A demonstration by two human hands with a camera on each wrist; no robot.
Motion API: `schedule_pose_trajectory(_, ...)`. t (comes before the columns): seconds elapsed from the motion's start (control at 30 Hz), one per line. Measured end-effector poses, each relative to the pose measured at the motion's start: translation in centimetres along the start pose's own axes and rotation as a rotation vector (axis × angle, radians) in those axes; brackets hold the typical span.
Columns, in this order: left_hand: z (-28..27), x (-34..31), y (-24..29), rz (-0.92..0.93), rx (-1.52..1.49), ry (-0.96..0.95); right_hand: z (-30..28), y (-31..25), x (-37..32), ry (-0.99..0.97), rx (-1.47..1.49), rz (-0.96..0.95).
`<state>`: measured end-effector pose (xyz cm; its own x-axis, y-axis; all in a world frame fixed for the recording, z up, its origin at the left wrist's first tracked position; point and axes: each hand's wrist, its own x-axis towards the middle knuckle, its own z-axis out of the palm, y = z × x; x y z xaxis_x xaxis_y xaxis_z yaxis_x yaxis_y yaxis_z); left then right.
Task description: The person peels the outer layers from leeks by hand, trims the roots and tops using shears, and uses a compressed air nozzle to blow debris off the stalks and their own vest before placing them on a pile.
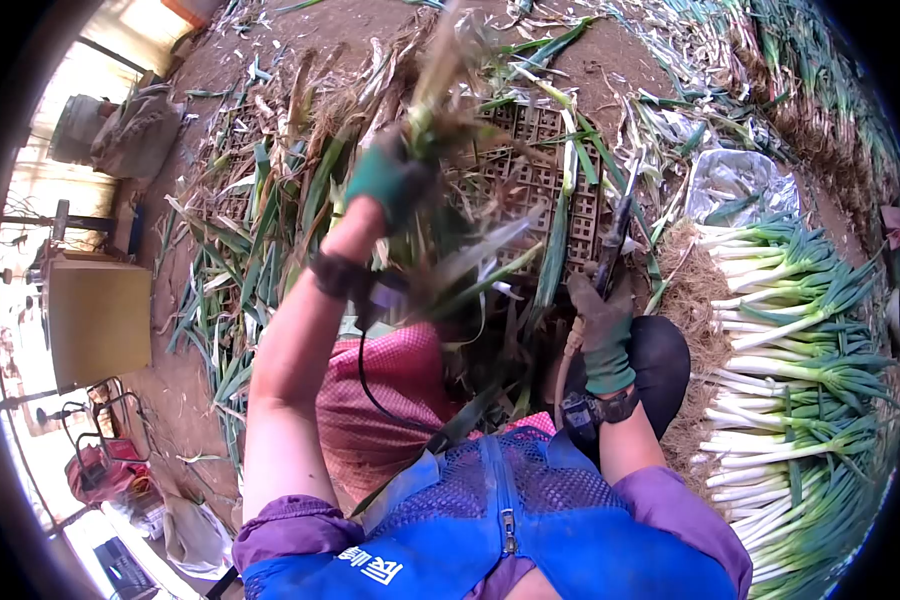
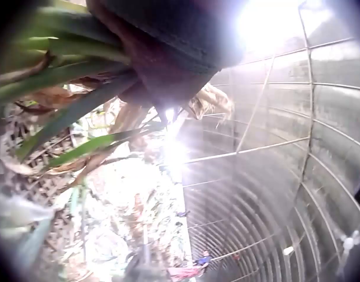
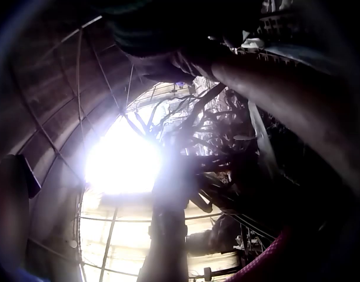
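In the head view my gloved left hand grips a green onion by its stalk, raised over a brown lattice crate. Motion blurs the stalk, and loose leaves trail below the hand. From the left wrist, long green leaves and a pale, ragged root end stick out either side of the dark glove. My right hand, gloved too, is wrapped around a slim dark wand with a tan hose at its lower end. The wand points up beside the crate.
Trimmed green onions lie in a long pile at the right, white ends inward. Behind them are untrimmed ones and a crumpled plastic sheet. Stripped leaves heap at the left. A cardboard box stands farther left.
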<state>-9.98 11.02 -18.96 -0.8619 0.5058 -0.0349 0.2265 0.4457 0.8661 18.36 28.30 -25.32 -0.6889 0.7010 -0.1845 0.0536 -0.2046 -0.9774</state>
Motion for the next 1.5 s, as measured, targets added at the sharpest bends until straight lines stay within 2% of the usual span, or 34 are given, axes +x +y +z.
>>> schedule_pose_trajectory(0.03, -1.5, 0.0, 3.2, 0.051, -0.148, 0.028, -0.3, 0.4, 0.3, 0.004, 0.061, -0.028)
schedule_pose_trajectory(0.1, -4.4, 1.2, 6.4, 0.093, -0.401, 0.013, -1.0, 1.0, 0.5, 0.002, 0.111, -0.056)
schedule_pose_trajectory(0.17, -6.9, 2.4, 9.8, 0.139, -0.386, 0.062, -1.7, 1.1, 0.5, -0.003, 0.097, -0.065)
schedule_pose_trajectory(0.2, -9.1, 4.3, 9.7, 0.198, -0.419, 0.038, -2.2, 0.7, 0.0, -0.03, 0.123, 0.027)
schedule_pose_trajectory(0.23, -11.0, 5.8, 9.8, 0.256, -0.451, 0.014, -2.4, 1.0, 0.1, -0.013, 0.149, 0.012)
schedule_pose_trajectory(0.37, -13.3, 5.0, 15.1, 0.121, -0.3, -0.053, -2.7, 1.3, 0.3, 0.037, 0.195, -0.007)
schedule_pose_trajectory(0.4, -12.9, 4.1, 15.6, 0.373, -0.077, -0.02, -2.7, 0.9, 0.2, 0.049, 0.193, 0.0)
schedule_pose_trajectory(0.47, -11.6, 2.8, 17.1, 0.208, -0.27, -0.057, -3.0, -0.4, -0.2, -0.056, 0.19, 0.017)
schedule_pose_trajectory(0.53, -10.0, 0.1, 18.8, 0.08, -0.389, -0.071, -2.9, -0.1, -0.4, -0.144, 0.17, -0.056)
schedule_pose_trajectory(0.63, -7.9, -1.6, 20.4, 0.3, -0.398, -0.286, -1.1, -5.8, -2.9, -0.318, 0.201, -0.051)
schedule_pose_trajectory(0.67, -6.9, -1.7, 20.3, 0.338, -0.367, -0.294, -1.0, -5.1, -2.5, -0.364, 0.088, -0.137)
schedule_pose_trajectory(0.7, -5.8, -2.1, 20.3, 0.241, -0.242, -0.257, -0.9, -4.7, -1.9, -0.388, 0.061, -0.267)
schedule_pose_trajectory(0.77, -3.3, -2.4, 18.8, 0.042, -0.218, -0.248, 0.3, -5.4, -0.4, -0.43, -0.083, -0.466)
schedule_pose_trajectory(0.83, -0.6, -3.3, 16.8, -0.008, -0.324, -0.347, 1.6, -6.6, 1.4, -0.448, -0.306, -0.617)
schedule_pose_trajectory(0.87, 1.2, -3.5, 16.1, -0.088, -0.278, -0.257, 1.4, -6.8, 2.7, -0.555, -0.407, -0.375)
schedule_pose_trajectory(0.9, 2.2, -4.6, 15.0, -0.106, -0.383, -0.261, 1.3, -6.8, 3.5, -0.653, -0.501, -0.127)
schedule_pose_trajectory(0.93, 2.7, -4.6, 13.7, -0.081, -0.339, -0.28, 1.3, -5.3, 4.2, -0.571, -0.639, -0.318)
schedule_pose_trajectory(0.97, 3.2, -4.5, 12.5, -0.054, -0.296, -0.297, 1.3, -3.4, 5.2, -0.527, -0.716, -0.25)
schedule_pose_trajectory(1.0, 3.2, -5.4, 12.6, -0.067, -0.307, -0.236, 1.3, -1.4, 6.1, -0.485, -0.791, -0.179)
schedule_pose_trajectory(1.03, 2.9, -5.6, 12.8, -0.08, -0.328, -0.215, 1.4, -1.1, 6.1, -0.444, -0.862, -0.104)
schedule_pose_trajectory(1.07, 2.3, -5.7, 12.9, -0.093, -0.348, -0.192, 1.1, -1.1, 6.5, -0.493, -0.922, 0.028)
schedule_pose_trajectory(1.17, -0.8, -5.3, 12.2, -0.125, -0.473, -0.173, 2.1, -0.3, 7.0, -0.359, -1.118, 0.009)
schedule_pose_trajectory(1.2, -1.6, -4.9, 11.6, -0.074, -0.477, -0.136, 2.3, 0.0, 7.7, -0.396, -1.193, -0.029)
schedule_pose_trajectory(1.3, -3.3, -6.3, 13.6, 0.011, -0.478, -0.036, 3.1, -0.3, 7.6, -0.392, -1.214, 0.024)
schedule_pose_trajectory(1.37, -4.1, -6.9, 14.6, -0.004, -0.506, 0.029, 3.5, -0.2, 7.5, -0.344, -1.218, 0.023)
schedule_pose_trajectory(1.43, -6.0, -6.0, 12.3, 0.143, -0.765, -0.047, 3.8, -0.1, 7.4, -0.295, -1.221, 0.021)
schedule_pose_trajectory(1.5, -7.7, -6.4, 13.6, 0.158, -0.695, 0.093, 3.0, 2.5, 9.2, -0.367, -1.184, 0.088)
